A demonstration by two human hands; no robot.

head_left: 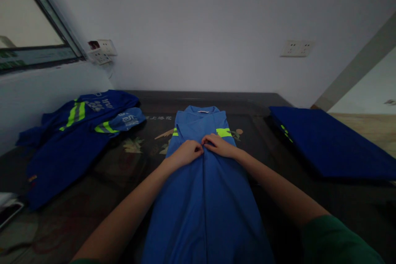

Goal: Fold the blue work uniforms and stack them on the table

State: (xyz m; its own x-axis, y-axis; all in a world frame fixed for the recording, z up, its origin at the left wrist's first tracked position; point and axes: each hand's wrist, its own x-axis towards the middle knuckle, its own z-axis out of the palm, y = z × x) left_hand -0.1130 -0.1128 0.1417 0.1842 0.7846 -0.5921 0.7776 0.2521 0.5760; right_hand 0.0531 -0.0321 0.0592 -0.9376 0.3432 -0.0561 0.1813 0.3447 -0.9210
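Observation:
A light blue work jacket (229, 198) lies front up on the dark table, its collar toward the wall and its body stretching toward me. Bright yellow-green bands show on both sides of its chest. My left hand (187, 152) pinches the jacket's front edge at the middle, fingers closed on the cloth. Just to its right, my right hand (218, 145) has thumb and fingertips pressed together at the same front seam. Whether a button or zip sits between the fingertips is too small to see.
Dark blue garments with reflective stripes (74, 144) lie in a loose heap on the left. A folded dark blue garment (334, 144) rests on the right. A white object (10, 206) sits at the left edge. The table (198, 95) meets a wall with sockets (297, 48).

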